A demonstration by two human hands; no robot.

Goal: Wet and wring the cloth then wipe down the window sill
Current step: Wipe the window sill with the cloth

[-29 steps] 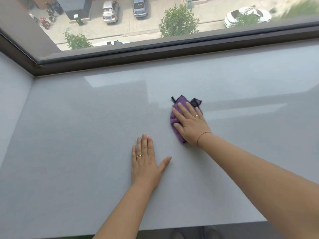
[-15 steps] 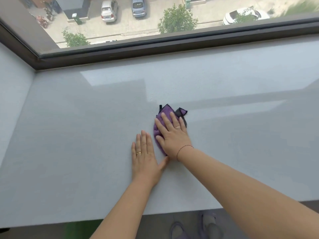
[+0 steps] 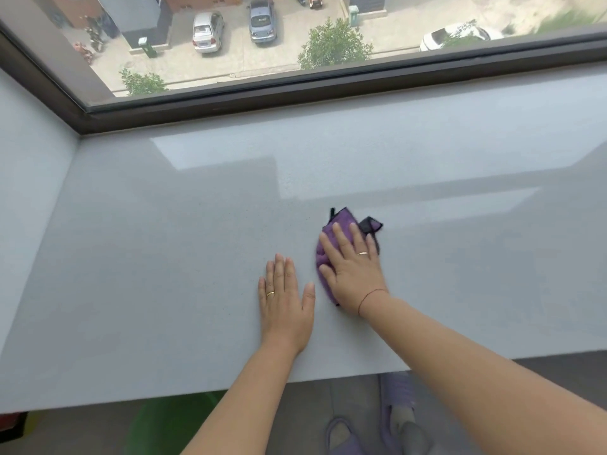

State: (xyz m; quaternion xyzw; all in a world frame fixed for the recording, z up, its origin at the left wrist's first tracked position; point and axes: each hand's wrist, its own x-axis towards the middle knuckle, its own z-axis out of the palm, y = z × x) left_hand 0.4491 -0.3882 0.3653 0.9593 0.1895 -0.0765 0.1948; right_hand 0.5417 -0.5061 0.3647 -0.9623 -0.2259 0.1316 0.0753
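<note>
Progress, by judgement: you are in the wiping step. Wetting and wringing look finished, since the cloth is already down on the sill, though dampness cannot be read from here.

- Window sill [image 3: 147, 274]: pale grey slab filling the middle of the frame. No clear wet trail shows, so the share already wiped cannot be told. The far strip along the window frame [image 3: 328, 90], the left corner and the right end probably still need passes.
- Your right hand [image 3: 351, 274]: just right of centre, fingers straight and spread wide, palm pressing flat on the cloth.
- Your left hand [image 3: 285, 307]: just beside it on the left, apart from the cloth, flat on the bare sill with fingers together, holding nothing. It seems to be bracing you.
- Cloth [image 3: 341, 221]: purple with a dark edge, bunched under the right palm and poking out past the fingertips.

Count:
- sill: one
- cars outside, top of frame: three
- hands: two
- slippers [image 3: 397, 399], bottom right: two
- cloth: one
- rings: two, one per hand
- thin cord on the right wrist: one
</note>
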